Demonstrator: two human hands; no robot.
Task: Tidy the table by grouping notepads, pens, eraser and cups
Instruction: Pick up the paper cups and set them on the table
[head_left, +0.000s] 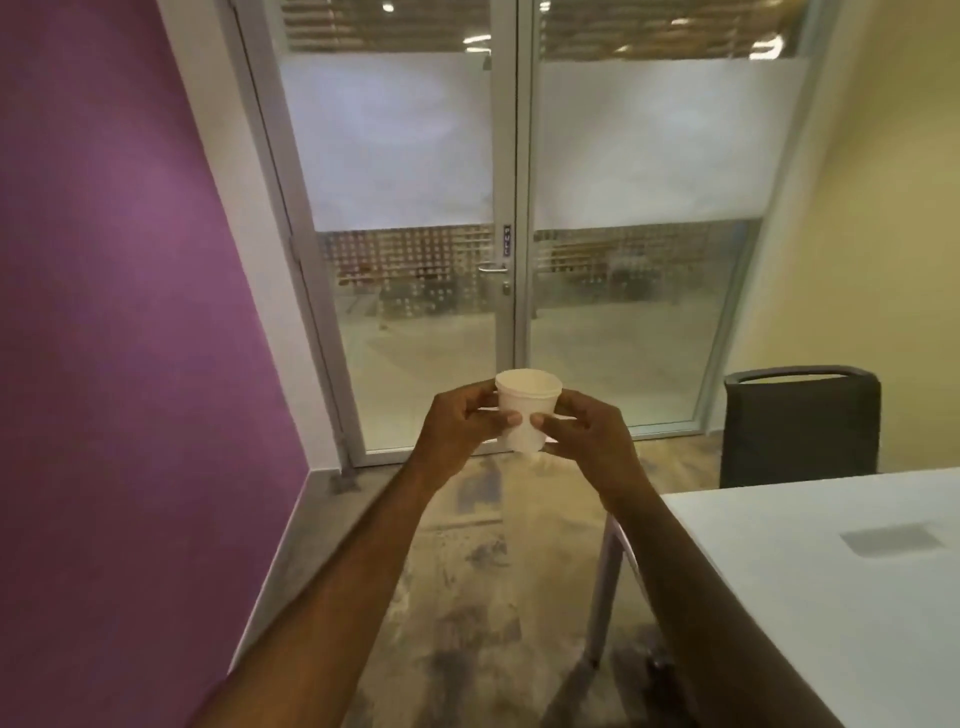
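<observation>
A small white paper cup, which looks like stacked cups by its doubled rim, is held upright in the air in front of me, off to the left of the table. My left hand grips its left side with thumb and fingers. From the right, my right hand grips the other side, thumb on the front. No notepads, pens or eraser show in the head view.
The white table fills the lower right, with a grey patch on its top. A dark chair stands behind it. Glass double doors lie ahead, a purple wall on the left.
</observation>
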